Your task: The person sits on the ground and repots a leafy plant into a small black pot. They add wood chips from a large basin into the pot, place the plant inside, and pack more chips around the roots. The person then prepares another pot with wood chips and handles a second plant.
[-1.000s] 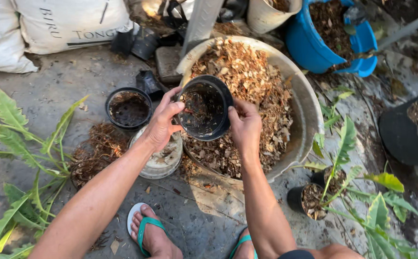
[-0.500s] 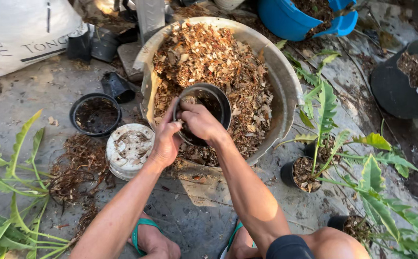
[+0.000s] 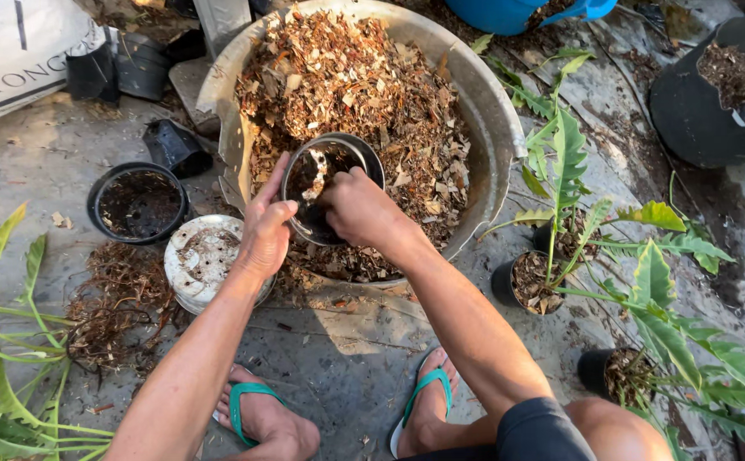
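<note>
Left hand [image 3: 263, 235] grip closed on rim of black pot [image 3: 331, 186], held over bark-filled basin [image 3: 496, 119]. Right hand [image 3: 357, 207] inside pot, fingertips hidden; its grip cannot be told.

The small round plastic pot [image 3: 331, 188] is black, dark inside, and the wide dented metal basin [image 3: 492, 111] is dull grey, filled with brown, tan and pale chips of bark mulch [image 3: 355, 85]. The rubber flip-flop straps [image 3: 248, 397] are teal green, the upturned round tub [image 3: 203, 256] beside the pot looks off-white with brown specks, and the leafy potted seedlings [image 3: 573, 171] are bright green.
</note>
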